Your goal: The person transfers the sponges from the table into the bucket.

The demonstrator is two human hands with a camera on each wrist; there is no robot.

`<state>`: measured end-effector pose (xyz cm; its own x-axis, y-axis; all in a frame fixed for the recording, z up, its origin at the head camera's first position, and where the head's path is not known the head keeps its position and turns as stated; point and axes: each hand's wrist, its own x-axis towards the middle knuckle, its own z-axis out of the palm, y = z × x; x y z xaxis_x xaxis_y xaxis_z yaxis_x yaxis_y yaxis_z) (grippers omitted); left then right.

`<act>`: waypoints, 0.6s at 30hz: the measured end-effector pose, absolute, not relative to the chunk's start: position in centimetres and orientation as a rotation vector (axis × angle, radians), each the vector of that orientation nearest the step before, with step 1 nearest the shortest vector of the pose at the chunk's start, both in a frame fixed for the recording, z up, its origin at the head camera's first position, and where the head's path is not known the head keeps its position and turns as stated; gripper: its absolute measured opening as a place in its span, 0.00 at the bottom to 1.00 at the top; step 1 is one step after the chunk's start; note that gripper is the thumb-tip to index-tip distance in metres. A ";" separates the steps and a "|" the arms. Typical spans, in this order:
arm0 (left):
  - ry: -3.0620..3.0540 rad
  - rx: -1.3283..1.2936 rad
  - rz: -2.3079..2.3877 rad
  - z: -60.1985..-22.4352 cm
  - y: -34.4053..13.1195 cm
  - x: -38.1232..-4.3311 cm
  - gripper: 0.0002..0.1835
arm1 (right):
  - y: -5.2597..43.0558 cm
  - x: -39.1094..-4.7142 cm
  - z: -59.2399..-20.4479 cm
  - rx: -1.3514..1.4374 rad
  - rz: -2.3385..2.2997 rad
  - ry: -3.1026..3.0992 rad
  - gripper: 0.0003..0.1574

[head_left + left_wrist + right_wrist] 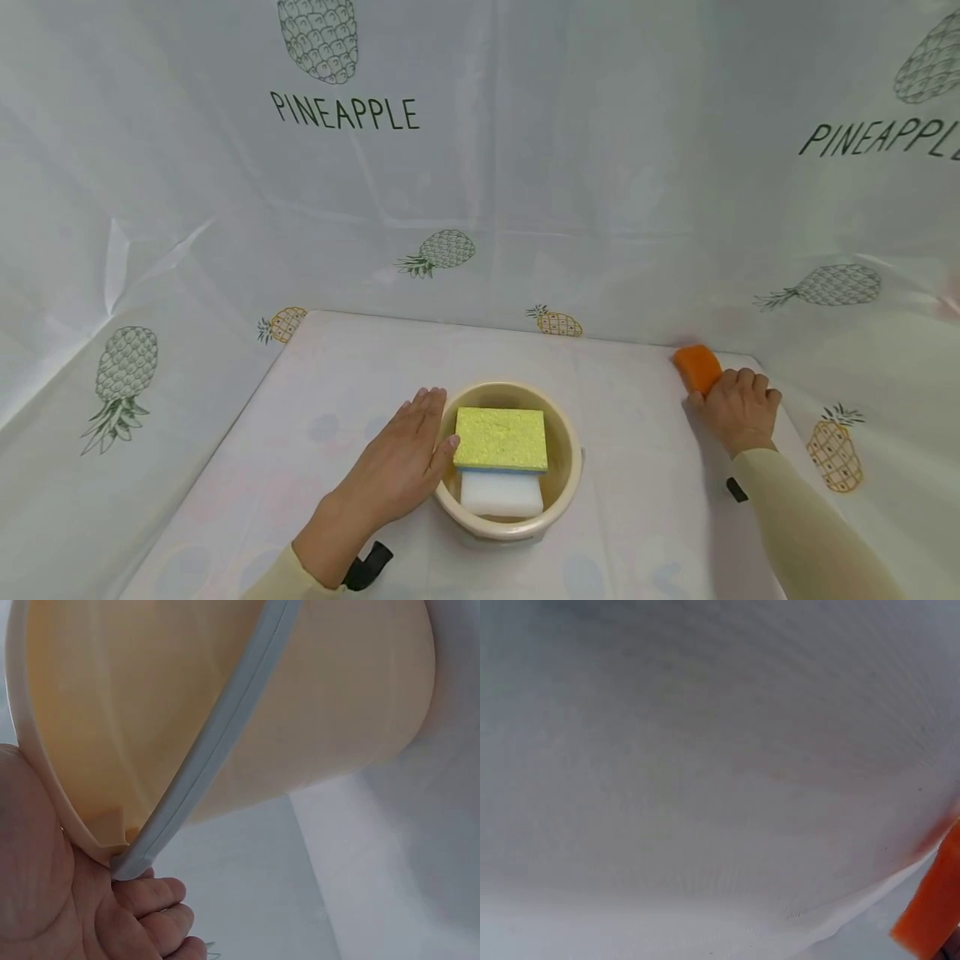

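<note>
A cream bucket (572,467) stands at the middle of the table, its mouth facing up. Inside it, a yellow sponge with a blue underside (501,439) overlaps a white sponge (501,494). My left hand (401,458) rests on the bucket's left rim, fingers mostly straight and together. From the left wrist, the palm touches the rim beside the end of the grey handle (217,727), which hangs across the bucket's side. Near the far right corner, my right hand (738,408) holds an orange sponge (697,368). Only part of this sponge (934,900) shows in the right wrist view.
A pale cloth with faint blotches covers the table (630,417). White sheeting printed with pineapples (555,323) rises behind it and along both sides. A black strap end (367,567) sticks out at my left wrist.
</note>
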<state>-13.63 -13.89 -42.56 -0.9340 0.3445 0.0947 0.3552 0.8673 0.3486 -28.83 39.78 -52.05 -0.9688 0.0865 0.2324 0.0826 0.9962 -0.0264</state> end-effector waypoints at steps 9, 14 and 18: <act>-3.001 -0.583 -0.546 -42.2 -13.9 -13.6 0.38 | 39.3 -28.6 -51.7 -0.030 -0.004 -2.890 0.34; -3.003 -0.581 -0.549 -42.2 -13.9 -13.6 0.38 | 38.7 -28.6 -51.8 0.018 -0.007 -2.862 0.33; -3.006 -0.576 -0.555 -42.2 -13.9 -13.6 0.38 | 38.2 -28.6 -51.7 0.041 -0.016 -2.845 0.34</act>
<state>-13.55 -13.88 -42.23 -0.9310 0.3521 0.0963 0.3633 0.8679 0.3387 -28.57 38.24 -51.70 -0.9561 -0.0302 0.2915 -0.0269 0.9995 0.0154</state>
